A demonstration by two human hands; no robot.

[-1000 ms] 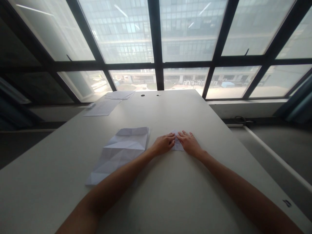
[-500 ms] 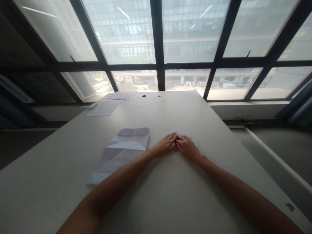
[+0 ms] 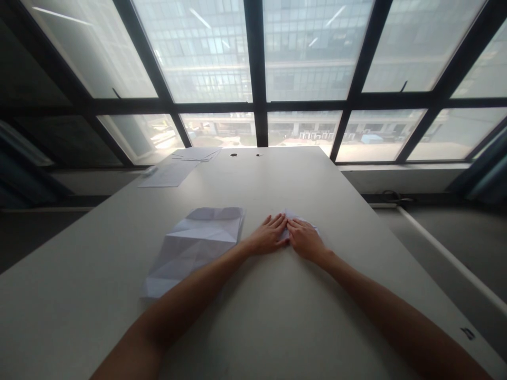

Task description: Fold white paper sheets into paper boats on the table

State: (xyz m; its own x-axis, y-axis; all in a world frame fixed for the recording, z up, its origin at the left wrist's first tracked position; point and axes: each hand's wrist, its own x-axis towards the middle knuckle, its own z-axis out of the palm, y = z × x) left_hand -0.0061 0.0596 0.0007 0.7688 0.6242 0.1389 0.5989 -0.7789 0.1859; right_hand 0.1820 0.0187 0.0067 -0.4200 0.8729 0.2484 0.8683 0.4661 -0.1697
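A small folded sheet of white paper (image 3: 284, 234) lies on the white table, mostly covered by both hands. My left hand (image 3: 269, 235) rests on its left side with the fingers stretched out flat. My right hand (image 3: 306, 239) lies on its right side, fingers extended, tips close to those of the left. Slivers of the paper show between the hands and beyond the fingers. Left of my left forearm is a larger stack of creased white paper (image 3: 202, 236), its near right part hidden by the arm.
At the table's far left corner lie several flat sheets of paper (image 3: 166, 175). Two round holes are near the far edge of the table (image 3: 277, 179). A small dark mark (image 3: 468, 333) is at the near right edge. Windows with dark frames (image 3: 259, 79) stand behind the table.
My left hand has flattened and its fingers have spread, with the thumb now down near the paper's near edge. More of the paper shows between the hands.
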